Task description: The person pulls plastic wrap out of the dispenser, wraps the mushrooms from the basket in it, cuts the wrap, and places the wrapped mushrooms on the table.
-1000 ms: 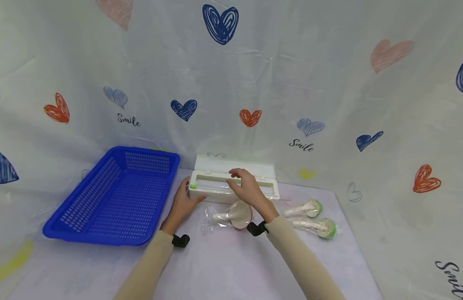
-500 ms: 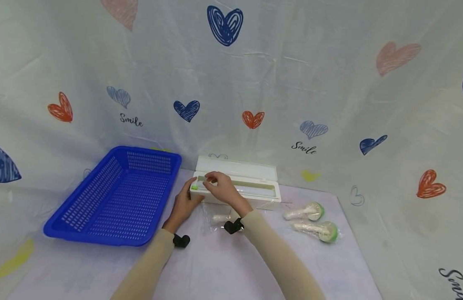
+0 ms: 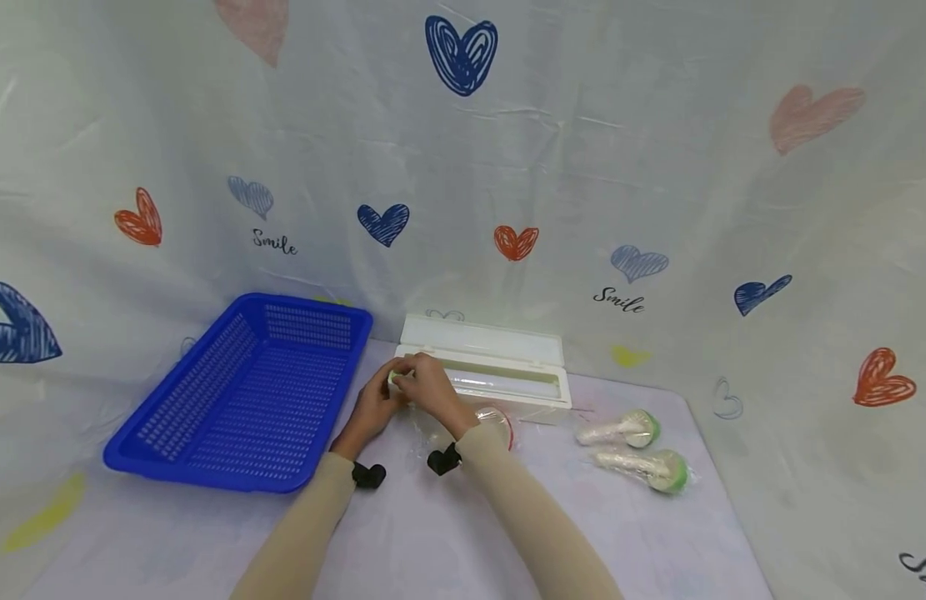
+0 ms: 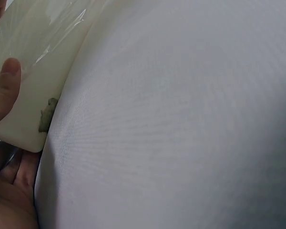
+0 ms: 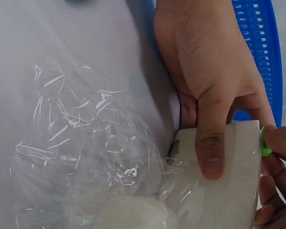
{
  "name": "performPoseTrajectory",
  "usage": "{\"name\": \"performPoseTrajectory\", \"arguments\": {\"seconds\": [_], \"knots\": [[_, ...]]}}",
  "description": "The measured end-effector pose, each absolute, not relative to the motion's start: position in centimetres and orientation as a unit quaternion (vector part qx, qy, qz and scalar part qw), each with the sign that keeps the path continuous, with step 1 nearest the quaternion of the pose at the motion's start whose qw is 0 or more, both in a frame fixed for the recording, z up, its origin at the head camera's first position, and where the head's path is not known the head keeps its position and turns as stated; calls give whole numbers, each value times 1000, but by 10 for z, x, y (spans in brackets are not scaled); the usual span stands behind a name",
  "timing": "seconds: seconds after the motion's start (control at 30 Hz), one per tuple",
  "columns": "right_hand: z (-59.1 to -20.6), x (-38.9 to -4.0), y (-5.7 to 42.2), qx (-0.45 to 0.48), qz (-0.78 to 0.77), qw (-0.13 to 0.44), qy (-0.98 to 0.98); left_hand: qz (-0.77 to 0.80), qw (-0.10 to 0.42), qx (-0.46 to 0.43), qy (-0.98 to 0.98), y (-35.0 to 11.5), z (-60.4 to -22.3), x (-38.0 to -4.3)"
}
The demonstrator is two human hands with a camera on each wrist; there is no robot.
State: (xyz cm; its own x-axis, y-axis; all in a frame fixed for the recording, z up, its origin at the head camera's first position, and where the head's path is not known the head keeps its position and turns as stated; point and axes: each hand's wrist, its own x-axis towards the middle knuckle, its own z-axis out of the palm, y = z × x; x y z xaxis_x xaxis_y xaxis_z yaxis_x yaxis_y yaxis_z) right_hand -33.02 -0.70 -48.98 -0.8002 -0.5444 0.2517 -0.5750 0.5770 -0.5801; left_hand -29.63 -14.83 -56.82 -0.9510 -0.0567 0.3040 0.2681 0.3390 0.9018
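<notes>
A white cling film dispenser (image 3: 556, 407) stands with its lid (image 3: 485, 340) raised and a roll of film inside. My left hand (image 3: 370, 410) grips its left end, thumb on the front face in the left wrist view. The right hand (image 3: 428, 386) is beside it, pinching a small green slide cutter (image 5: 265, 145) at the dispenser's end in the right wrist view. Clear film (image 5: 86, 138) hangs from the front over a wrapped, round-headed thing with a red rim (image 3: 500, 423), which the right forearm partly hides.
A blue perforated basket (image 3: 207, 481) stands at the left. Two film-wrapped, round-headed things with handles and green rims, one farther back (image 3: 620, 429) and one nearer (image 3: 650, 468), lie on the table at the right. A heart-printed sheet (image 3: 553, 167) rises behind the dispenser.
My right hand has moved left along the dispenser, from its middle to the left end by the left hand. Film now hangs over its front. The left hand keeps its grip.
</notes>
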Motion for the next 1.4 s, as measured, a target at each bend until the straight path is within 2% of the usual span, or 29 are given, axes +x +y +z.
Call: {"name": "performPoseTrajectory", "arguments": {"seconds": [0.47, 0.83, 1.1, 1.4], "knots": [[-490, -333, 6, 314, 327, 36, -891, -617, 132, -79, -772, -151, -571, -301], [-487, -334, 21, 318, 326, 17, -890, -618, 116, -71, -775, -150, -571, -298], [-481, -339, 39, 292, 338, -5, -895, -623, 131, -65, -769, -154, -570, -298], [-484, -338, 58, 277, 367, -19, -888, -626, 96, -73, -770, -151, -571, -296]]}}
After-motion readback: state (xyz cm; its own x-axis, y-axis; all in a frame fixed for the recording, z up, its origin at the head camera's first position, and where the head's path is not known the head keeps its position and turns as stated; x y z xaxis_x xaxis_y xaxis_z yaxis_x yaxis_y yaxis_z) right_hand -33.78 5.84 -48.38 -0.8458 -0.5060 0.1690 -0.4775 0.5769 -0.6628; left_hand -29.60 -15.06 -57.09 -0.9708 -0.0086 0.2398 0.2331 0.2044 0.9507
